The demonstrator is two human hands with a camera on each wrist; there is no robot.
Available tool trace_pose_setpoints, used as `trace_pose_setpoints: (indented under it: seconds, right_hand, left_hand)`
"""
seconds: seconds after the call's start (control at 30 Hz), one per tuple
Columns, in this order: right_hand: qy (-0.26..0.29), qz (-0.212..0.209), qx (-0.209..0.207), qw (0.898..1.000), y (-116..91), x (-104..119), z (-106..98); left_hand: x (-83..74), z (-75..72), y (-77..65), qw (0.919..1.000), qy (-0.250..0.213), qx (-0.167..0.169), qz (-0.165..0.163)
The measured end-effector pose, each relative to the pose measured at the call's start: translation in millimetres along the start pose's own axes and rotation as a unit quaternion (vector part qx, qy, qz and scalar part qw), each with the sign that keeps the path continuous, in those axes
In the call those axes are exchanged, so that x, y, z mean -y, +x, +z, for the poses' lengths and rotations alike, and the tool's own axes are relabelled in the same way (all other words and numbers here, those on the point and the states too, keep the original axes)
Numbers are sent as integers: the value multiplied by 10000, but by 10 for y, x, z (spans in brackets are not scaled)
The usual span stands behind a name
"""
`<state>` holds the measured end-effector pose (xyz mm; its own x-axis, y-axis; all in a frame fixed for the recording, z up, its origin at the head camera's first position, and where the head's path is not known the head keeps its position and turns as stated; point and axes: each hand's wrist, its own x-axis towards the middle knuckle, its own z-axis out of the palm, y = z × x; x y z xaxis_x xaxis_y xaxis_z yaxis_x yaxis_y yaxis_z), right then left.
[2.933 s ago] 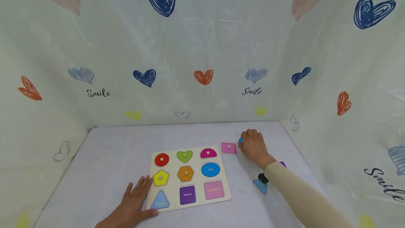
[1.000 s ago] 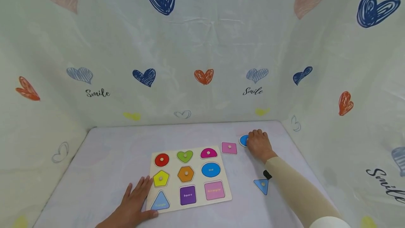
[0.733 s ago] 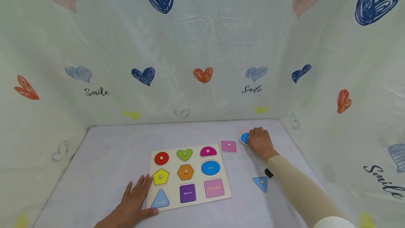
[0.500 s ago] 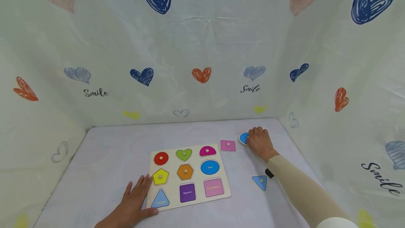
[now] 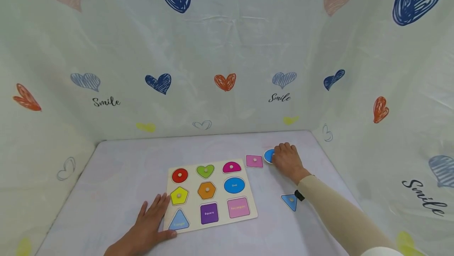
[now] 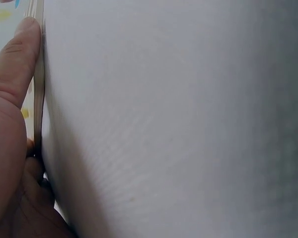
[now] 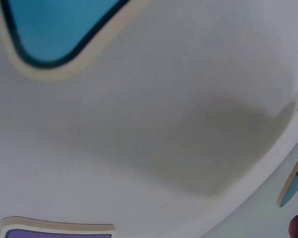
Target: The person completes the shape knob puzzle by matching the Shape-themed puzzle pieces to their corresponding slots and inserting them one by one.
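Note:
A cream shape-puzzle board (image 5: 220,196) lies on the table. Knobbed pieces such as a red circle (image 5: 179,175) and an orange hexagon (image 5: 207,190) sit in it; the blue oval, triangle, purple square and pink rectangle spots show printed words. My left hand (image 5: 145,226) rests at the board's left side, fingers straight along the edge; in the left wrist view the thumb (image 6: 15,64) lies on its rim. Beyond the board on the right, my right hand (image 5: 289,163) pinches a blue oval piece (image 5: 268,156), whose right part the fingers hide.
A pink rectangle piece (image 5: 254,161) lies between board and right hand. Nearer me, under the right wrist, is a light blue triangle piece (image 5: 290,202). The right wrist view shows a purple piece (image 7: 57,234). A curtain with hearts surrounds the table.
My right hand went a little right with the oval piece, then came back slightly left. The purple piece's corner has gone behind the sleeve. My left hand keeps its place on the board.

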<state>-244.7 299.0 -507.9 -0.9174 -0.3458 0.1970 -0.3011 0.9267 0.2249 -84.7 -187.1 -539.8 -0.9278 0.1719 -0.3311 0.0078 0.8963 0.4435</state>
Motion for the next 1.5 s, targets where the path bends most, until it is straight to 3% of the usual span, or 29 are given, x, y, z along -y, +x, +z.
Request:
trace_pose_setpoints:
  seconds: [0.87, 1.5]
  right_hand:
    - [162, -574, -363, 9976, -90, 664, -209]
    - [293, -967, 14, 9949, -193, 1116, -279]
  left_hand:
    - [3, -31, -36, 9998, -164, 10, 150]
    - [-19, -32, -56, 9998, -103, -17, 152]
